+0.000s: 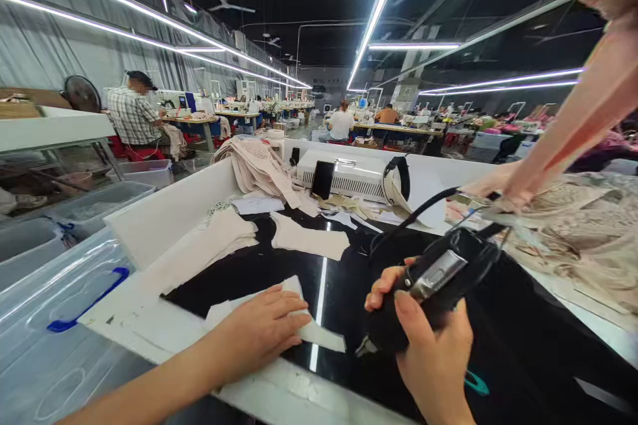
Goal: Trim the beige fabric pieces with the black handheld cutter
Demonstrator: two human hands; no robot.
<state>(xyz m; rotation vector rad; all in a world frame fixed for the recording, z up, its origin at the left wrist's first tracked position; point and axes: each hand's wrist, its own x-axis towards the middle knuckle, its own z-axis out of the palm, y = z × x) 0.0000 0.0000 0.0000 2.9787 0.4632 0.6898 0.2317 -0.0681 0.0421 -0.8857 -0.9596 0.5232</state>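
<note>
Right hand [433, 358], nearest the lens: fingers clenched round a black hand-held electric iron with a metal plate [428, 282], thumb up along its near side, fingertips [381, 289] curled over the far side. A black cord [413, 216] runs from the tool's far end, away from the fingers, toward a white ribbed machine housing [349, 176].

Left hand [262, 332]: released, palm down, fingers spread flat on a small cream rectangular fabric piece [319, 335]. The piece extends past the fingertips toward the iron; its far edge lies just beside the tool's tip.

Both rest on a glossy black worktop [518, 339] with a white rim. Beyond the left fingers: more cream fabric cut pieces [309, 239] and a stack of beige folded cloth [256, 166]. Outside the left wrist: a clear plastic bin with a blue handle [54, 305].

Beyond the right fingers, another person's arm [573, 119] reaches down to patterned beige lace cloth [573, 239].
</note>
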